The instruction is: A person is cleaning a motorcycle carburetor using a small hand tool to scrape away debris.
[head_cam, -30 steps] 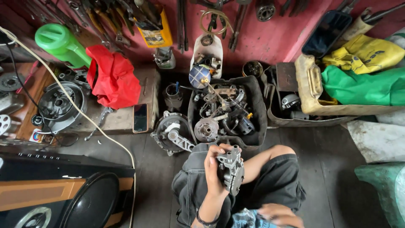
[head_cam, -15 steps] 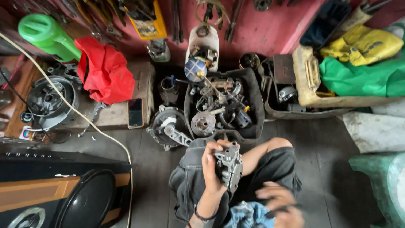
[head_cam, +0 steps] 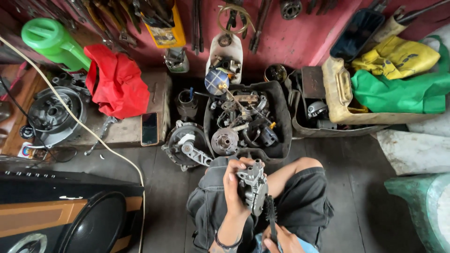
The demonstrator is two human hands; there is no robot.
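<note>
Over dark floorboards, left hand point(head_cam: 233, 185) grips ridged grey metal casting point(head_cam: 253, 187); right hand point(head_cam: 280, 241) grips bristly black brush point(head_cam: 270, 213)

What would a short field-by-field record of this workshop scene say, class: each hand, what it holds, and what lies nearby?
left hand: left hand grips a grey metal engine part above the lap
right hand: right hand holds a dark brush against the part's lower side
ahead: black tray of metal parts on the floor
left of tray: phone lying flat beside a red cloth
</note>
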